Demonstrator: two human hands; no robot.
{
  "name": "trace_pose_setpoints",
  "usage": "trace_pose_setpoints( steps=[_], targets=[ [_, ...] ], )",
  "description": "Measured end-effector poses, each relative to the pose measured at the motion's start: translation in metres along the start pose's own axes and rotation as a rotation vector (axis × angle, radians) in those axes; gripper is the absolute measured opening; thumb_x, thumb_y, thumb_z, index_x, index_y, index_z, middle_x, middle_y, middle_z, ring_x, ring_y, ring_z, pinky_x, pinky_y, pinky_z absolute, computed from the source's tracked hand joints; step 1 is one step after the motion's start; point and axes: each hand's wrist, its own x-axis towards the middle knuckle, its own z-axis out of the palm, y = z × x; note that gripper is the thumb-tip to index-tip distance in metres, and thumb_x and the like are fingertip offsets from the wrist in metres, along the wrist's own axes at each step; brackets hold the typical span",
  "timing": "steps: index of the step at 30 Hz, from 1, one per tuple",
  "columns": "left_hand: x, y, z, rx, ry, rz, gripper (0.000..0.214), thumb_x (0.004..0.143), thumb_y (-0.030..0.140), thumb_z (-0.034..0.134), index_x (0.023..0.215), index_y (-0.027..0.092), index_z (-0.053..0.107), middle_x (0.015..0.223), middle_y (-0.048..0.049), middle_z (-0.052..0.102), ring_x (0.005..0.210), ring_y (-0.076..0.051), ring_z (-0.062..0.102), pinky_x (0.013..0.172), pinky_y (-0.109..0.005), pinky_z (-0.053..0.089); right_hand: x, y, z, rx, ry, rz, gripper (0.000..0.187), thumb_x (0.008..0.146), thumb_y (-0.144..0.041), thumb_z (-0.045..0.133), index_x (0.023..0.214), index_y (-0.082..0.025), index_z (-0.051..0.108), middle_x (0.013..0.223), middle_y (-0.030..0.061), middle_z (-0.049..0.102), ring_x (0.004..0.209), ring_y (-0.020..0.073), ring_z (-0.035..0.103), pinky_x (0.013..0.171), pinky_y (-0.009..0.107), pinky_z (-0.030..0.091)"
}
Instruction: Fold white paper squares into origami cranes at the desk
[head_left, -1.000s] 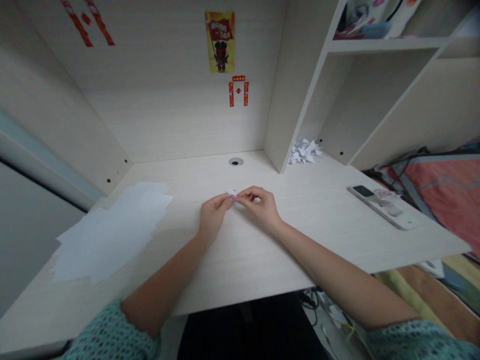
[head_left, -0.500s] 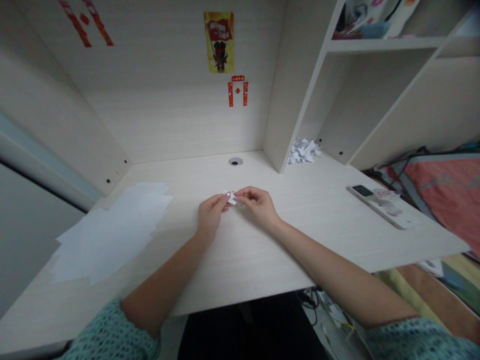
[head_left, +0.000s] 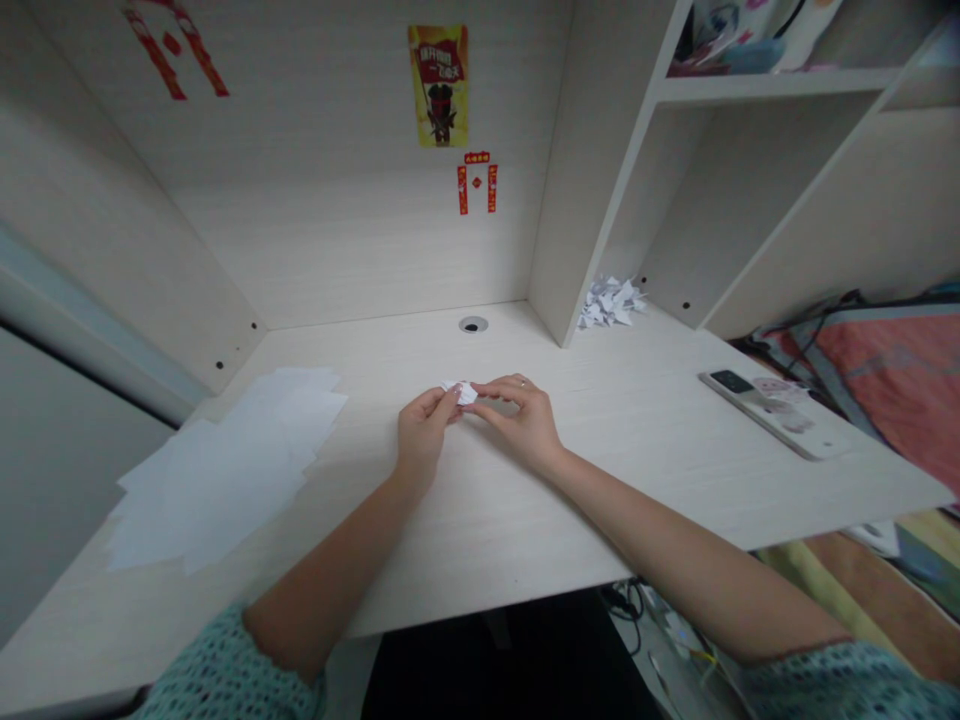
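Note:
A small folded piece of white paper (head_left: 463,392) sits just above the desk, between my hands. My left hand (head_left: 424,432) pinches its left end between thumb and fingers. My right hand (head_left: 521,424) holds its right end between thumb and forefinger. Much of the paper is hidden by my fingertips, so its exact shape cannot be made out. Both forearms rest out over the pale wood-grain desk (head_left: 480,530), with teal knit sleeves at the wrists' far end.
Loose white paper sheets (head_left: 217,470) lie at the desk's left. A heap of white paper cranes (head_left: 611,303) stands under the shelf unit (head_left: 757,200). A phone (head_left: 772,413) lies near the right edge, beyond which is patterned bedding (head_left: 885,375).
The folded paper has turned slightly and looks more bunched. My right fingers have shifted on it, while both hands remain in nearly the same place.

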Motion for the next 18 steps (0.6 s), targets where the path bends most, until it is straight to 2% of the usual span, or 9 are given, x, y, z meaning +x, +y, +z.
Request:
trace_pose_setpoints(
  steps=[6, 11, 18],
  targets=[
    [0.0011, 0.0013, 0.0002, -0.039, 0.019, -0.034, 0.028, 0.066, 0.035, 0.067, 0.086, 0.015, 0.068, 0.088, -0.0058, 0.069, 0.076, -0.014, 0.061, 0.073, -0.027, 0.048, -0.0006, 0.0028, -0.0002, -0.016, -0.003, -0.018, 0.022, 0.072, -0.036, 0.067, 0.093, -0.029, 0.070, 0.082, 0.0029, 0.070, 0.080, 0.0194, 0.060, 0.076, 0.036, 0.045],
    [0.0015, 0.0008, -0.0007, 0.010, 0.032, -0.025, 0.030, 0.067, 0.036, 0.066, 0.087, 0.014, 0.067, 0.083, -0.0063, 0.069, 0.071, -0.014, 0.062, 0.069, -0.026, 0.047, -0.0014, 0.0017, -0.0007, -0.023, -0.015, -0.030, 0.024, 0.075, -0.034, 0.065, 0.099, -0.030, 0.068, 0.084, 0.0021, 0.070, 0.081, 0.0189, 0.059, 0.076, 0.035, 0.045],
    [-0.0010, 0.0032, -0.0007, -0.009, 0.029, 0.013, 0.044, 0.067, 0.034, 0.068, 0.105, 0.016, 0.058, 0.071, -0.0029, 0.069, 0.066, -0.014, 0.063, 0.067, -0.026, 0.046, -0.0002, -0.0006, -0.0013, -0.042, -0.024, -0.023, 0.025, 0.076, -0.033, 0.064, 0.100, -0.030, 0.067, 0.083, 0.0025, 0.069, 0.080, 0.0186, 0.059, 0.076, 0.035, 0.045]
  ],
)
